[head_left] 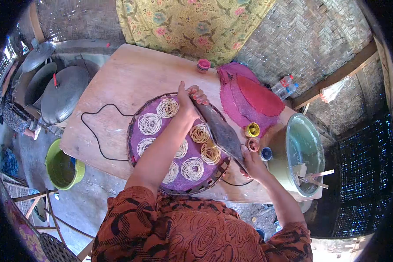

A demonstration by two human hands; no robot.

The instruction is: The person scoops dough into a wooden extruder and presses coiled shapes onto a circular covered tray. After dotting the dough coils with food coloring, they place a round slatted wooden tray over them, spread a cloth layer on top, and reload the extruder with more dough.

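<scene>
My left hand [190, 101] is closed around the far end of a long, dark wooden press [220, 129]. My right hand [254, 165] grips its near end, so the tool slants over the right side of a round tray [179, 191] with a woven rim. Purple cloth [165, 134] lines the tray. Several coiled nests of thin dough strands lie on it, such as a white nest [149, 124]. Close under the press are two yellower nests, one a golden nest [211, 153], with a strand seeming to run up to the tool. My left forearm covers part of the tray.
Small pots, including a yellow pot [252, 129] and a blue pot [266, 153], stand right of the press beside a large water tub [292, 174]. Magenta cloth [249, 100] lies behind. A black cord [94, 137] crosses the wooden table [100, 87]. Left are a green basin [76, 177] and a person's foot.
</scene>
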